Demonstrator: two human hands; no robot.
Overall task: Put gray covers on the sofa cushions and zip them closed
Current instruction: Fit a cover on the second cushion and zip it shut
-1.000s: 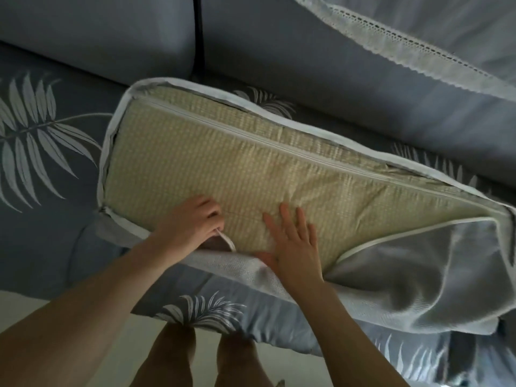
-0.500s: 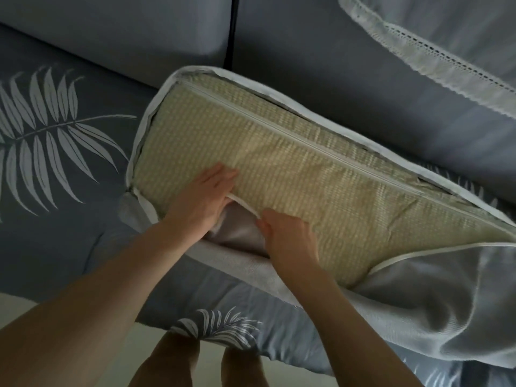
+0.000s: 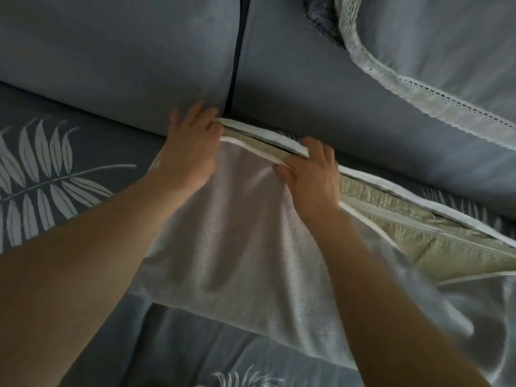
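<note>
A yellow-green woven cushion (image 3: pixel 424 236) lies on the sofa seat, its far edge against the backrest. The gray cover (image 3: pixel 237 247) with white piping is stretched over the cushion's left part; the right part is still bare. My left hand (image 3: pixel 192 146) holds the cover's piped edge at the cushion's far left corner, fingers spread toward the backrest. My right hand (image 3: pixel 312 174) pinches the white piped edge a little to the right, thumb on top of the gray fabric. Whether a zipper pull is there, I cannot tell.
The sofa seat (image 3: pixel 55 169) is blue-gray with white leaf prints. Two gray back cushions (image 3: pixel 125 57) stand behind, split by a dark gap. A lace-edged gray cloth (image 3: pixel 418 88) hangs at the upper right. Loose cover fabric bunches at the lower right.
Both hands pulled the gray cover from the cushion's near side up over its face to the far edge. The view shifted down and closer.
</note>
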